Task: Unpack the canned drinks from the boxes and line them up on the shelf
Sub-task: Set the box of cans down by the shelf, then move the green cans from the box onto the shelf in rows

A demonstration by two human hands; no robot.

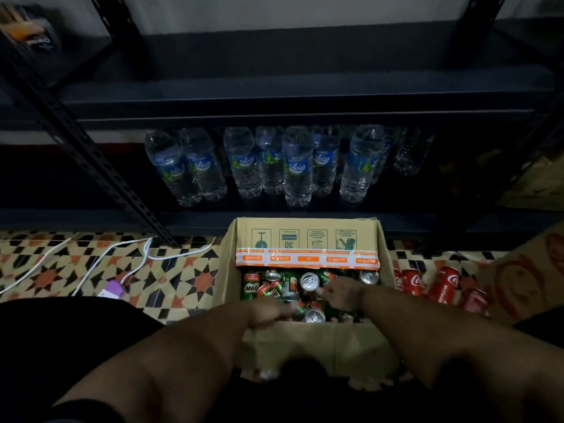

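Hands, left (268, 312) and right (341, 293), inside box (385, 264) rim among cans (309, 281); fingers blurred, grip unclear.

We count one open box (305, 236) of jumbled green cans (252, 290), too tangled to number, three silver tops (309, 281) showing, about five red cans (412, 280) beside it, some eight water bottles (297, 166), two hands (343, 293).
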